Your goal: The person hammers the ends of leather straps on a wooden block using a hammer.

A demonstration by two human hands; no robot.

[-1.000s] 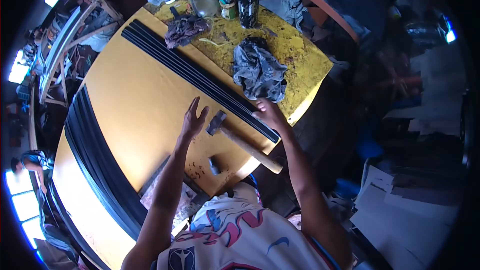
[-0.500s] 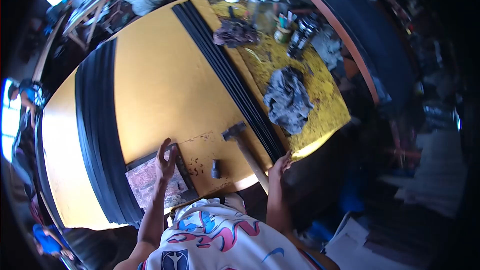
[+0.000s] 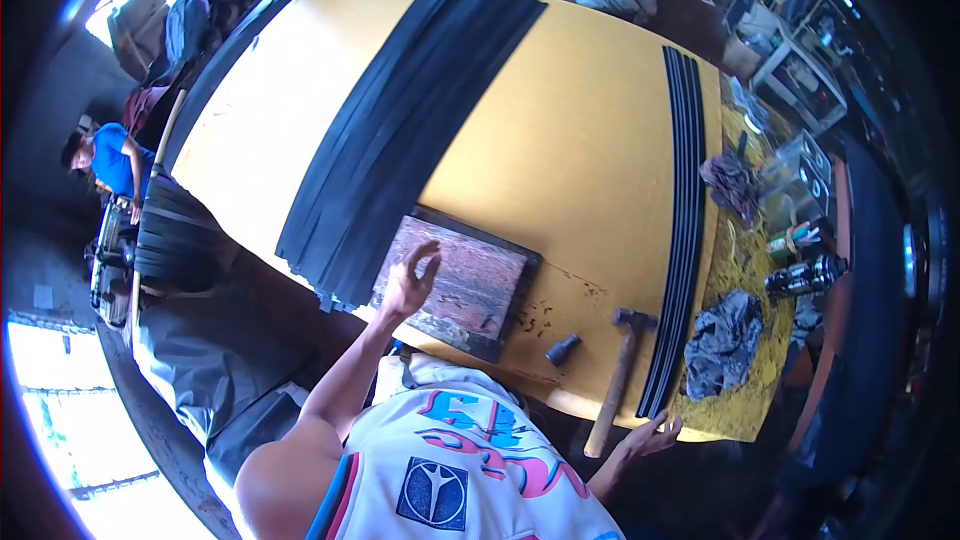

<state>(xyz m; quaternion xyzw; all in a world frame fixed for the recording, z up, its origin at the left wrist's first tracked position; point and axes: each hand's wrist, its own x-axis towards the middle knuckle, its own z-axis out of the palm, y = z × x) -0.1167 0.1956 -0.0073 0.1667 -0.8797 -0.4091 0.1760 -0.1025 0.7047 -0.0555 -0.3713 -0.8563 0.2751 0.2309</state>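
My left hand [image 3: 408,282] hovers over a worn, scuffed board [image 3: 465,275] with a dark frame, its fingers curved and apart with nothing in them. To its left lies a wide bundle of black strips [image 3: 415,125], their near ends by the board. My right hand [image 3: 648,437] is at the table's near edge, fingers apart, right beside the near ends of a narrow row of black strips [image 3: 684,230]. Close by on its left is a hammer [image 3: 622,375], its wooden handle reaching over the edge. A short dark punch-like tool [image 3: 563,349] lies between the board and the hammer.
The yellow table [image 3: 570,170] has a stained strip on the right with a crumpled grey rag [image 3: 724,343], a dark cloth [image 3: 732,183] and a dark bottle [image 3: 806,276]. A person in blue [image 3: 113,162] is at the far left, near hanging black strips [image 3: 178,240].
The view has swung left, so the table appears shifted right and turned. My left hand has moved over the board's middle. My right hand stays by the narrow row's near ends.
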